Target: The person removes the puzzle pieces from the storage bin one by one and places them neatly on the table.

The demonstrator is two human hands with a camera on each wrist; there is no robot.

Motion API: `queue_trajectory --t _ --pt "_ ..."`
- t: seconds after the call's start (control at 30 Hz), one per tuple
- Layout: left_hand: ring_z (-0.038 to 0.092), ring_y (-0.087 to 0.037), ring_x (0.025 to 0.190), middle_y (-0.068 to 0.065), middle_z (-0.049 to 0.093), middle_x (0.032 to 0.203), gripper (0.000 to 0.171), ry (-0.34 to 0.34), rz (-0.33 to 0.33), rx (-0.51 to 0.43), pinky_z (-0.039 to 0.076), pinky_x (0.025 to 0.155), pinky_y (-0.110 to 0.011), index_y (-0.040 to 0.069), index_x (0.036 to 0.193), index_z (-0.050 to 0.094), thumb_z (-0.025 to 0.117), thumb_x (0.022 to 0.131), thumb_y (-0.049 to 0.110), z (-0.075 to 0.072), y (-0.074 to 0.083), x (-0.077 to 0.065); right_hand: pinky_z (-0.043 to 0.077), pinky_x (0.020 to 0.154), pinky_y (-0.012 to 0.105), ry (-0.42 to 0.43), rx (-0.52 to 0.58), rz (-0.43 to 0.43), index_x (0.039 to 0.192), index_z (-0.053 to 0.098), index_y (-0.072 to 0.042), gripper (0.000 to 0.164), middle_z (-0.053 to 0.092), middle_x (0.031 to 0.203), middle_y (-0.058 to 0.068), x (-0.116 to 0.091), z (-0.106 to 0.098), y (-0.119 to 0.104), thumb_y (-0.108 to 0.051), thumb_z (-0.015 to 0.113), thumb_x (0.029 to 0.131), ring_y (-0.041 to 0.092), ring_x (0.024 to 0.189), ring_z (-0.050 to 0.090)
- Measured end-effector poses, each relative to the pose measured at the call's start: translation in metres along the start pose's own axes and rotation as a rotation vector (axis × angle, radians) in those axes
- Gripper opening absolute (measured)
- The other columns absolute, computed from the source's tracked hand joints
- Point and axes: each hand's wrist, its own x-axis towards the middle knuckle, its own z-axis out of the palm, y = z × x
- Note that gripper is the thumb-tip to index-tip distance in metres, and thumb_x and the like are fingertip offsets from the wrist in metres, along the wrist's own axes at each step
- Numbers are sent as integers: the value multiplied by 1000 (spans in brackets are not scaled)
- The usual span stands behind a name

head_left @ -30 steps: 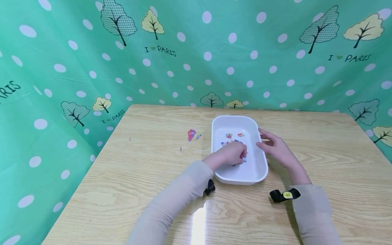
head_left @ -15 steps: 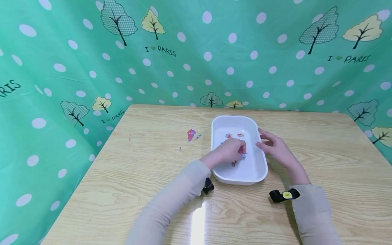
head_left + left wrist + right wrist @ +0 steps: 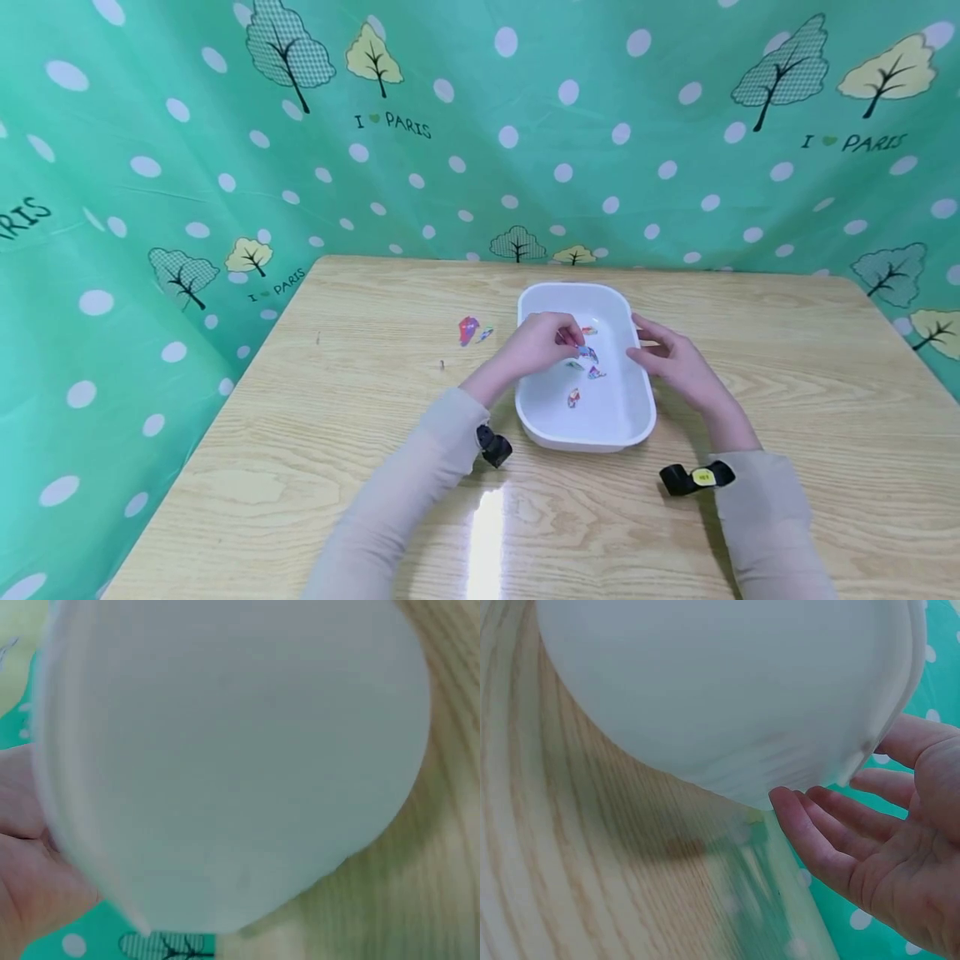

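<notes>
In the head view a white plastic tub (image 3: 592,433) stands on the table with several small colourful cut-out pieces inside. Over its left half, my left hand (image 3: 542,340) has thumb and fingers together, pinching a small bluish piece (image 3: 582,352). Close by lie a green-tinted piece (image 3: 574,365) and a red-and-blue piece (image 3: 596,372); an orange-red piece (image 3: 573,398) is nearer the front. My right hand (image 3: 672,358) grips the tub's right wall, thumb at the rim and fingers outside. The right wrist view has those fingertips (image 3: 784,796) against the tub's outer side.
Left of the tub, a red-and-purple piece (image 3: 468,330) and a smaller blue-green piece (image 3: 485,334) lie on the wooden table (image 3: 360,375). A tiny dark speck (image 3: 442,365) sits in front of them. A green dotted curtain (image 3: 450,200) hangs behind.
My left hand has moved left and away from me inside the tub, uncovering pieces at the tub's middle. My right hand and the tub stay in place.
</notes>
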Motion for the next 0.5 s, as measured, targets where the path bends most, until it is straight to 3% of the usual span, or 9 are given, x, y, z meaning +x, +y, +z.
queue_trajectory --t 0.33,0.5 --pt "57 -11 81 1 62 87 9 167 -108 -89 48 72 -20 11 93 63 63 85 14 -35 -18 -15 51 83 33 -10 1 19 145 20 -13 64 36 137 24 -2 -1 -3 -27 52 92 39 116 47" --pt "57 -14 80 -1 63 88 10 252 -152 -120 49 71 -22 10 93 64 64 83 13 -50 -36 -23 50 84 34 -10 -9 20 145 20 -12 64 35 137 24 -1 -1 -3 -28 52 92 38 116 47"
